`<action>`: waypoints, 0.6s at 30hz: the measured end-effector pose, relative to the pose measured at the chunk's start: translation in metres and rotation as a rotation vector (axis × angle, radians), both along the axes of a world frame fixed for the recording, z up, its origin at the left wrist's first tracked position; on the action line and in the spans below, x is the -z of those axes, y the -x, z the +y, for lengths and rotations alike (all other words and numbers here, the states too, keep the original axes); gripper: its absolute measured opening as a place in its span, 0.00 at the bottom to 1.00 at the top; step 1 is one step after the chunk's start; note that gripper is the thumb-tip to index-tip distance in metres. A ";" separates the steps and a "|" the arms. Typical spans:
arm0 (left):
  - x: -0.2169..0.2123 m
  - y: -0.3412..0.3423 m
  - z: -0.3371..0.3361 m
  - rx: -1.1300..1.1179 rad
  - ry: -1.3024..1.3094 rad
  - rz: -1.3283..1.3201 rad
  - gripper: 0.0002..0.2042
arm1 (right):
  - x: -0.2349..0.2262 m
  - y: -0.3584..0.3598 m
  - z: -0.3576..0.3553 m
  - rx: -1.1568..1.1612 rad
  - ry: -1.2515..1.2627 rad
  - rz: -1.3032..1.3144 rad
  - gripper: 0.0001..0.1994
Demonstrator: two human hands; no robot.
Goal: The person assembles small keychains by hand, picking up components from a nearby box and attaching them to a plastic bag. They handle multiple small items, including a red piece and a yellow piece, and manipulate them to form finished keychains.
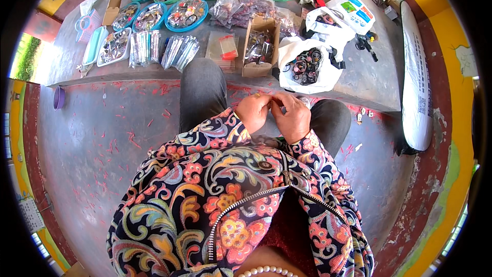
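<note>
My left hand (252, 113) and my right hand (293, 118) meet in front of me, above the gap between my knees. Fingers and thumbs are pinched together at the tips, and whatever sits between them is hidden or too small to name. Just beyond my hands, on the raised ledge, stands an open cardboard box (249, 68) of small dark and shiny pieces. To its right is a white plastic bag (329, 79) with a tangle of black loops (305, 66) inside. Left of the box lie clear plastic sleeves (214, 46) with a red piece (229, 55) on them.
Bundles of slim clear packets (145, 48) and a white tray (123, 59) of small items lie left on the ledge. Round blue baskets (185, 28) of trinkets stand behind. A large white sack (416, 87) leans at right. Red scraps (134, 140) litter the floor near a purple bucket (59, 98).
</note>
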State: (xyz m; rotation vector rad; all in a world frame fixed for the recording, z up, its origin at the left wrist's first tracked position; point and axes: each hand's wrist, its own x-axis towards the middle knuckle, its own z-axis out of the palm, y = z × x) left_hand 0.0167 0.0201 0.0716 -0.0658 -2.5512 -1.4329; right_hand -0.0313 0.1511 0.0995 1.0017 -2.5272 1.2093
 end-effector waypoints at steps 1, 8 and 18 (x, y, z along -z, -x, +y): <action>0.000 0.000 0.000 0.005 0.012 -0.012 0.11 | 0.000 0.000 0.000 0.004 -0.025 0.022 0.08; -0.002 0.000 0.003 0.003 -0.006 -0.032 0.10 | -0.003 0.000 0.000 0.001 -0.094 0.119 0.06; -0.003 -0.001 -0.003 0.036 -0.473 -0.291 0.09 | 0.003 -0.001 0.001 0.104 0.128 -0.377 0.04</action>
